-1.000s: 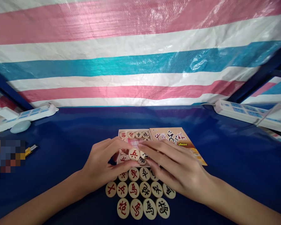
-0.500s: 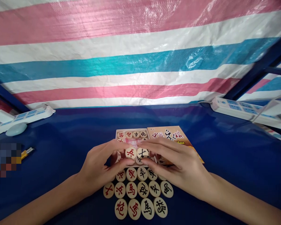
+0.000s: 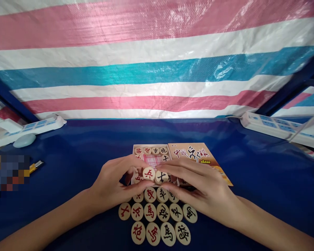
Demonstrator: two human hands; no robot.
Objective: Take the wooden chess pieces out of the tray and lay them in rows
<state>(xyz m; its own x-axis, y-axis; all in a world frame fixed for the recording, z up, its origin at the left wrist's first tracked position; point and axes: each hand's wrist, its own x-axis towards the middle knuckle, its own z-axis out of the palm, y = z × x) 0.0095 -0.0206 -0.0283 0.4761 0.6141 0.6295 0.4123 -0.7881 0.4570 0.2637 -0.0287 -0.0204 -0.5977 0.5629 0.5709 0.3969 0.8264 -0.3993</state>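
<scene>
Between the thumb and fingers of my left hand (image 3: 117, 179) is a round Chinese chess piece with a red character (image 3: 149, 173). My right hand (image 3: 199, 177) pinches another piece, marked in black (image 3: 161, 177). The two pieces are side by side, just above the near part of an open white box (image 3: 135, 157). Inside the box, more pieces stand along the far edge around a folded sheet with red lines (image 3: 151, 159). Nearer to me, several pieces lie face up in rows, red-marked ones (image 3: 150, 212) to the left and black-marked ones (image 3: 168, 234) to the right.
The printed box lid (image 3: 211, 158) lies against the box's right side. Power strips sit at the back left (image 3: 47, 124) and back right (image 3: 264, 123). A pale mouse-shaped object (image 3: 24, 140) and a yellow cutter (image 3: 36, 167) lie at left. A striped sheet (image 3: 151, 73) hangs behind the blue table (image 3: 94, 139).
The view has shifted slightly, so the table things appear a little further right. The red-marked piece in my left hand has turned. The black-marked piece in my right hand sits slightly lower and tilted.
</scene>
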